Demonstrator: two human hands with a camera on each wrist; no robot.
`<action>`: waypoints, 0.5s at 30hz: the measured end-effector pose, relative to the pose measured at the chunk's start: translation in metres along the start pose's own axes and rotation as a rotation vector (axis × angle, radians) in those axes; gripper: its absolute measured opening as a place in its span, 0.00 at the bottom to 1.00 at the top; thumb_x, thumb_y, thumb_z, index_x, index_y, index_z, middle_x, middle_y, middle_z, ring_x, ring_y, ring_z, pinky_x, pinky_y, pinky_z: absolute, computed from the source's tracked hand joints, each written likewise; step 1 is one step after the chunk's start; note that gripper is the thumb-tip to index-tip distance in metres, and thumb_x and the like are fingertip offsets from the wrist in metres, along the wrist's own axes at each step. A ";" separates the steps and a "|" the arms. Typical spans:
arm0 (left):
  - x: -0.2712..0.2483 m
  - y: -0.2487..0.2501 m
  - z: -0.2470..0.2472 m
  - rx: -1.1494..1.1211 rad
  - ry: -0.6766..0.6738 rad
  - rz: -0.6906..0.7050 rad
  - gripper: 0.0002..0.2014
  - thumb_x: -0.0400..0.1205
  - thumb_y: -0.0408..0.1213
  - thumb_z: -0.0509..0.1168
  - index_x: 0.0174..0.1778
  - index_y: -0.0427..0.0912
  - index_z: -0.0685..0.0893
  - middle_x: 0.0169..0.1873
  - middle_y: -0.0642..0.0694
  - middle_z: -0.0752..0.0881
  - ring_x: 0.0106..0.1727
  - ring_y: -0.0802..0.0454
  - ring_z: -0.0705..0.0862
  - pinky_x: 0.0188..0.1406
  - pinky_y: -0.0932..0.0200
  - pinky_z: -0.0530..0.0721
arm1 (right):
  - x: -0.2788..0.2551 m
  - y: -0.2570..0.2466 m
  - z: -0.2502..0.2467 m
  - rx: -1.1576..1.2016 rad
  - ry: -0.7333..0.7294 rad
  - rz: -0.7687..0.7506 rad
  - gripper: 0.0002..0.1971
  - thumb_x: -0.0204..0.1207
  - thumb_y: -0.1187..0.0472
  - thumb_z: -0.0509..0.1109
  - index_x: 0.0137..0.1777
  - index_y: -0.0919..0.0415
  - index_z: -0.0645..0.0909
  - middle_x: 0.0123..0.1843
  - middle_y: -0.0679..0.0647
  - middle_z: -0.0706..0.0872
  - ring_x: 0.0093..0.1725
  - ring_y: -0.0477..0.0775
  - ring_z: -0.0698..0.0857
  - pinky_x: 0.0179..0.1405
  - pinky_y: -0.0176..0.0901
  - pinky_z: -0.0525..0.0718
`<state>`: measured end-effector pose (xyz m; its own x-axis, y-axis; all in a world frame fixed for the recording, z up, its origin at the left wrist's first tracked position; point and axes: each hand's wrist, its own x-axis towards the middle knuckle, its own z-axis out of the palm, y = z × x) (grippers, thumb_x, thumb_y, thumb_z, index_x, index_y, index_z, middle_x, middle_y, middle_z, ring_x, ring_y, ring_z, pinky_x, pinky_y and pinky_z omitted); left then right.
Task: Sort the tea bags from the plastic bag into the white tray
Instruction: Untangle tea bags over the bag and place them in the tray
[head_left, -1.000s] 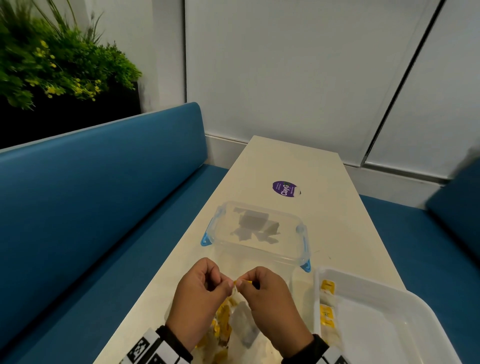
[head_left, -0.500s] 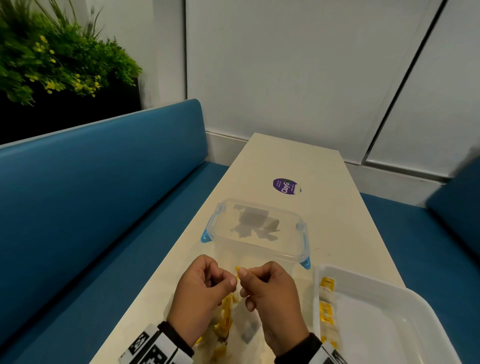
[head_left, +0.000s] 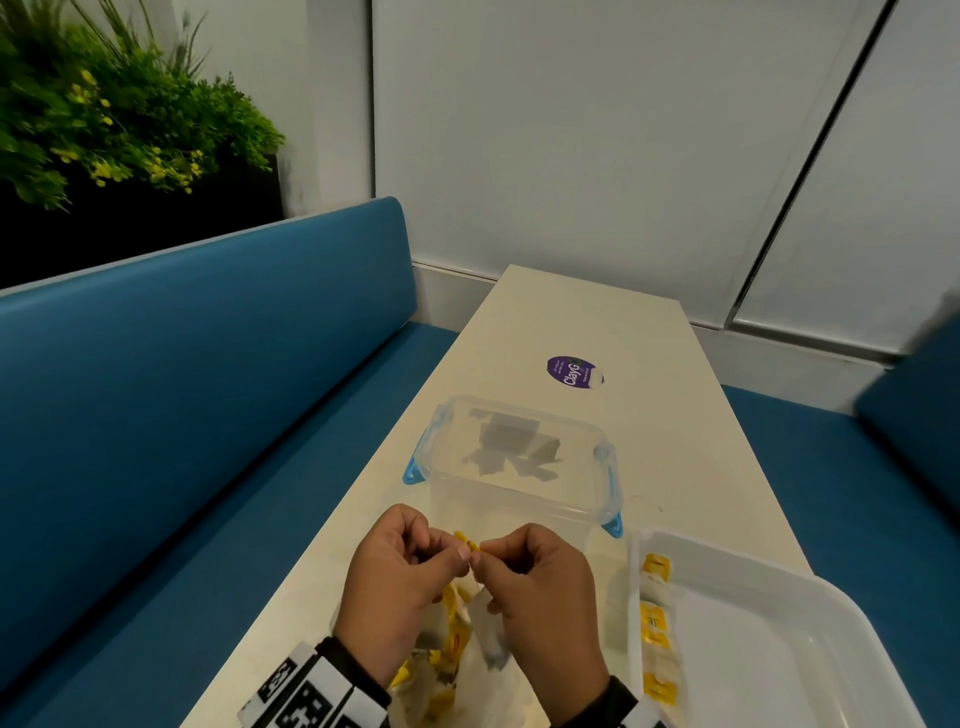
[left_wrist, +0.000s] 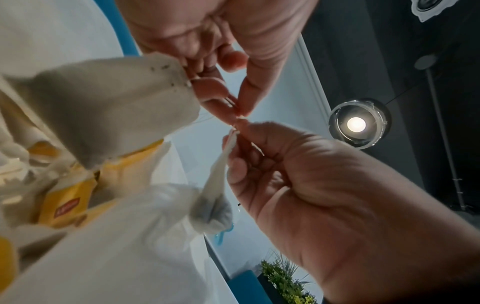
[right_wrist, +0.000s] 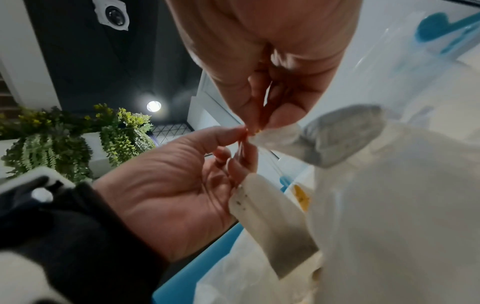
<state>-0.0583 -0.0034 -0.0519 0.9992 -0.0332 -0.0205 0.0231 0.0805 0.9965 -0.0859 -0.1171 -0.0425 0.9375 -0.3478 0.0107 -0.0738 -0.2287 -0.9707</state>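
Blue bench (head_left: 197, 395) runs down the left of the head view, beside the pale counter (head_left: 587, 322). Near its front edge the left hand (head_left: 400, 582) and right hand (head_left: 540, 587) meet fingertip to fingertip above the plastic bag (head_left: 467, 675), which lies between the wrists with yellow tags showing inside. From above, only a yellow tag (head_left: 466, 541) shows between the two grips, and a tea bag (head_left: 488, 636) hangs below the right one.

The wrist views show what the head view hides. In the left wrist view the left hand (left_wrist: 324, 185) pinches the top of a dangling tea bag (left_wrist: 213, 205) between thumb and forefinger. The right hand (left_wrist: 221, 41) pinches a thin string at its fingertips, with a second tea bag (left_wrist: 109, 107) against its curled fingers. The right wrist view shows the two grips touching.

Behind the hands stands a clear box (head_left: 519, 457) with blue clips. At the right, the tray (head_left: 779, 649) holds several tea bags along its left wall (head_left: 655, 623).
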 end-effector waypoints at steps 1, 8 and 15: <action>0.000 0.001 0.000 0.007 -0.001 0.011 0.16 0.73 0.19 0.69 0.33 0.37 0.67 0.32 0.33 0.86 0.27 0.54 0.83 0.22 0.69 0.77 | -0.001 0.000 0.000 -0.017 0.007 -0.023 0.10 0.69 0.65 0.77 0.30 0.55 0.83 0.29 0.50 0.86 0.29 0.41 0.81 0.29 0.28 0.79; -0.001 -0.003 0.000 0.068 0.004 0.041 0.14 0.72 0.21 0.70 0.34 0.36 0.70 0.32 0.34 0.86 0.30 0.51 0.82 0.24 0.69 0.78 | 0.002 0.001 -0.001 0.190 0.016 0.056 0.06 0.69 0.69 0.76 0.34 0.60 0.85 0.31 0.50 0.87 0.27 0.38 0.81 0.30 0.29 0.77; 0.003 -0.004 -0.002 -0.043 -0.057 -0.063 0.11 0.73 0.21 0.70 0.47 0.38 0.80 0.28 0.46 0.87 0.31 0.53 0.84 0.23 0.67 0.78 | 0.002 0.002 -0.003 0.283 -0.041 0.074 0.07 0.71 0.74 0.73 0.38 0.61 0.84 0.29 0.50 0.86 0.27 0.42 0.80 0.25 0.34 0.78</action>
<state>-0.0552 -0.0018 -0.0565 0.9924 -0.0956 -0.0772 0.0885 0.1195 0.9889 -0.0848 -0.1212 -0.0435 0.9465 -0.3157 -0.0664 -0.0497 0.0607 -0.9969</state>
